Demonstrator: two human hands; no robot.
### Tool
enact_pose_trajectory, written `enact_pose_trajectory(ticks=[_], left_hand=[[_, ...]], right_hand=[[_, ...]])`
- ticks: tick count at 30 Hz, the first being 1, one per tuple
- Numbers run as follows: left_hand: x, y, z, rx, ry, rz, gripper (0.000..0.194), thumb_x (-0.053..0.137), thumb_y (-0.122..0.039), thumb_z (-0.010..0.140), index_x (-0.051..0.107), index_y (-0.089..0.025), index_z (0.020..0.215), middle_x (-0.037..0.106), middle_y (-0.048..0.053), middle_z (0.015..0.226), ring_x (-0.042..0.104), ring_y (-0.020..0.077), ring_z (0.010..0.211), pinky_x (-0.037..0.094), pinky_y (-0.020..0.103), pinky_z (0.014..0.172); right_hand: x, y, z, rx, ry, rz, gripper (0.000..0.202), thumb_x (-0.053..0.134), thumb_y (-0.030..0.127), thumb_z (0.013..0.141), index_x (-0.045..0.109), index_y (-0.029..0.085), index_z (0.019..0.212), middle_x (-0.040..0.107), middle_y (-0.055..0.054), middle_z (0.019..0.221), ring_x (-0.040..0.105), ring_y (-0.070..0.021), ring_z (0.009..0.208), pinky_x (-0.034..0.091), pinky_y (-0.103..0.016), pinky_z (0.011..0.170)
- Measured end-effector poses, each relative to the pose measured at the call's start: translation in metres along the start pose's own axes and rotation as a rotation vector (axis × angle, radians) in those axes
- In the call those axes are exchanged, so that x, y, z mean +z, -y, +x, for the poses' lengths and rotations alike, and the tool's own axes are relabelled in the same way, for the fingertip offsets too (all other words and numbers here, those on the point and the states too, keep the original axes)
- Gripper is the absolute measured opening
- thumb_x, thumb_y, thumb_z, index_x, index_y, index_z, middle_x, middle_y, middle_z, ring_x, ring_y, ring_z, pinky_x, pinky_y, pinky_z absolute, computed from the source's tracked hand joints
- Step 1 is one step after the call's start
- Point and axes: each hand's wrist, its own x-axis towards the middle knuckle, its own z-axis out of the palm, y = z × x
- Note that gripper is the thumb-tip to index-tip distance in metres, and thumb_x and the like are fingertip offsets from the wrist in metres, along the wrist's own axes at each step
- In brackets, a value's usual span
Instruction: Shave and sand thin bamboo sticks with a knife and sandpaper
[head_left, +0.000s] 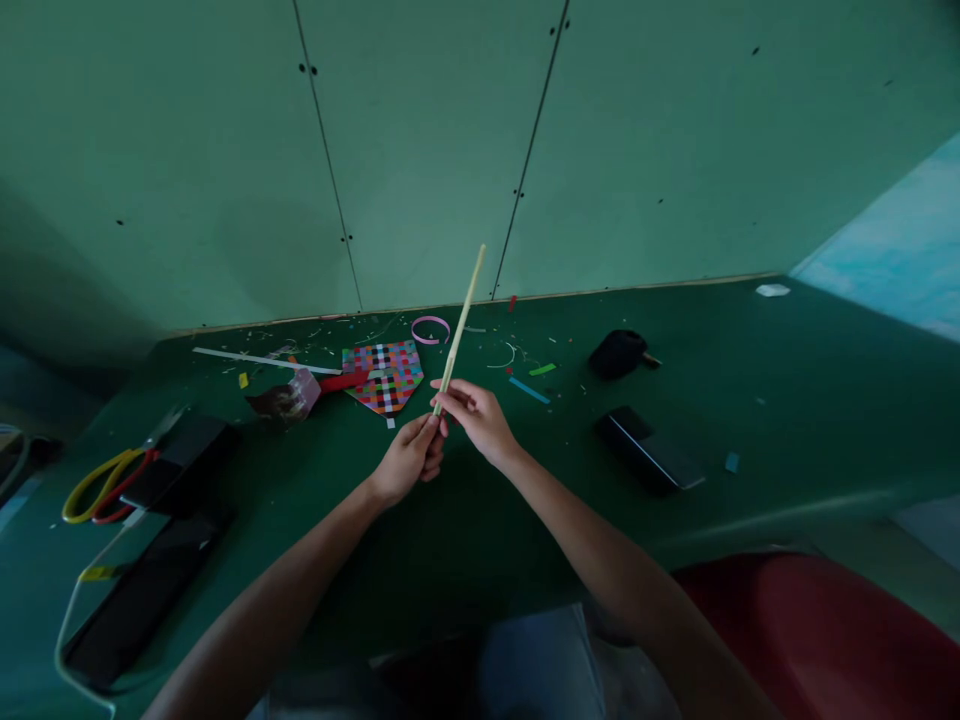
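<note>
A long, thin, pale wooden stick (466, 310) rises from my hands and leans to the right at its top. My left hand (409, 458) is closed round its lower end, thumb on top. Just above, my right hand (480, 418) pinches the stick between thumb and fingers. Whether it is one stick or two lying together, I cannot tell. Behind my left hand lies a woven multicoloured paper piece (401, 365), pointed at its near end. A red strip (345, 381) reaches onto it from the left.
Yellow-and-red-handled scissors (112, 488) lie at left beside a black box (184, 465) and a dark flat device (146, 600) near a cable. To the right are a black pouch (616, 354) and a dark phone-like object (649, 450). Paper scraps and a purple ring (430, 342) lie near the wall.
</note>
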Motion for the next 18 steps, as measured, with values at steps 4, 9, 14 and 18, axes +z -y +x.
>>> enact_pose_trajectory(ticks=[4, 9, 14, 18], left_hand=[[-0.001, 0.004, 0.002, 0.016, -0.024, 0.059, 0.042, 0.06, -0.06, 0.096, 0.051, -0.019, 0.092, 0.034, -0.009, 0.067, 0.026, 0.0034, 0.042, 0.02, 0.016, 0.037], [0.001, 0.005, 0.0, -0.038, 0.009, 0.146, 0.041, 0.055, -0.06, 0.099, 0.053, -0.019, 0.093, 0.035, -0.008, 0.067, 0.026, 0.0045, 0.043, 0.021, 0.017, 0.036], [-0.008, -0.007, -0.004, -0.114, 0.116, 0.397, 0.045, 0.048, -0.061, 0.101, 0.056, -0.019, 0.091, 0.034, -0.008, 0.064, 0.027, 0.0068, 0.044, 0.023, 0.02, 0.037], [-0.025, -0.017, -0.004, -0.062, 0.131, 0.64, 0.05, 0.04, -0.063, 0.103, 0.062, -0.018, 0.095, 0.042, -0.005, 0.066, 0.037, 0.0092, 0.049, 0.029, 0.021, 0.043]], right_hand=[[0.005, -0.003, -0.003, -0.001, -0.022, 0.011, 0.031, 0.074, 0.043, 0.09, 0.075, 0.018, 0.109, 0.072, -0.007, 0.089, 0.062, -0.0155, 0.063, 0.051, -0.03, 0.053], [-0.014, -0.006, 0.008, -0.056, -0.167, -0.042, 0.031, 0.066, 0.049, 0.096, 0.075, 0.02, 0.106, 0.075, -0.007, 0.09, 0.069, -0.0181, 0.077, 0.052, -0.028, 0.059], [-0.054, 0.004, 0.027, -0.126, -0.384, 0.126, 0.03, 0.054, 0.049, 0.103, 0.07, 0.024, 0.11, 0.076, -0.008, 0.096, 0.074, -0.0206, 0.086, 0.06, -0.037, 0.079], [-0.063, 0.01, 0.029, -0.196, -0.379, 0.102, 0.032, 0.053, 0.05, 0.104, 0.068, 0.023, 0.099, 0.075, -0.007, 0.087, 0.076, -0.0214, 0.083, 0.06, -0.036, 0.075]])
